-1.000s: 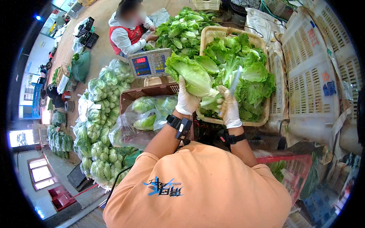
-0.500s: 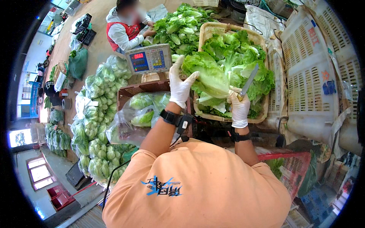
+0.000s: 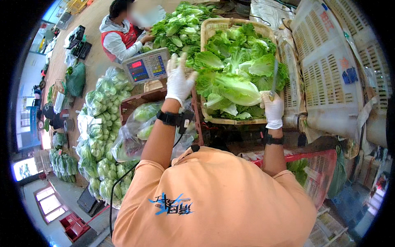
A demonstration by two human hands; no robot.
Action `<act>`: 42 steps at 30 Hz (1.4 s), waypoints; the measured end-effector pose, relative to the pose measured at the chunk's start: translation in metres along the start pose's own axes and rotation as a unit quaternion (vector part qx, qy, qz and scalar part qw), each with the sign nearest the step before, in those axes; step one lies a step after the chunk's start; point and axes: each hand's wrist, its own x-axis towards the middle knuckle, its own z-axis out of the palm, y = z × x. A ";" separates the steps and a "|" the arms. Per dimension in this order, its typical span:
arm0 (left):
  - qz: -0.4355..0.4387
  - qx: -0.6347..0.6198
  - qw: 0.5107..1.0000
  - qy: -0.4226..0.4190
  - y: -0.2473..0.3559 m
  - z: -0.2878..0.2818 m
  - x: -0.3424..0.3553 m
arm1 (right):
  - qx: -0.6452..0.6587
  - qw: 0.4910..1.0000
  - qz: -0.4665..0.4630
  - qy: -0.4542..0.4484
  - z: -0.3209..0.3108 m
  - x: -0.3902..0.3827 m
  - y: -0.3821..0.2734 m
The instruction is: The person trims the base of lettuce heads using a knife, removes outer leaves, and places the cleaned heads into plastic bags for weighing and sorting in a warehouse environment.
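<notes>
Fingers (image 3: 182, 61) of the white-gloved left hand (image 3: 180, 82) are spread wide, raised near the far right corner of a brown crate (image 3: 126, 104), just outside the left edge of a tan crate (image 3: 203, 39). Those of the right hand (image 3: 273, 109), gloved too, are curled round the handle of a knife (image 3: 275, 74), its blade pointing toward the tan crate's far edge. They meet the stem end of a pale green lettuce head (image 3: 240, 91); whether they grip it as well, I cannot tell. It lies on loose leaves (image 3: 230, 49), closer to the tan crate's near edge than its far one, stem end toward the right edge. Clear plastic bagging (image 3: 123, 142) with lettuces fills much of the brown crate, and a digital scale (image 3: 156, 64) stands beyond its far edge. Past the tan crate's far left corner, a co-worker (image 3: 117, 43) reaches to a heap of greens (image 3: 179, 31).
</notes>
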 end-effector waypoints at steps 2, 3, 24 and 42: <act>0.124 -0.056 0.988 -0.072 0.049 -0.012 0.001 | -0.029 0.998 0.001 -0.053 -0.004 0.003 -0.022; 0.177 -0.088 0.971 -0.135 0.065 -0.010 -0.002 | -0.059 0.992 -0.002 -0.112 -0.004 0.005 -0.029; -0.086 -0.307 0.882 -0.348 0.096 0.002 -0.026 | -0.312 0.881 -0.299 -0.194 0.006 -0.001 -0.052; -0.210 -0.840 0.434 -0.250 0.083 -0.013 -0.041 | 0.079 0.976 0.080 -0.187 -0.005 0.026 0.010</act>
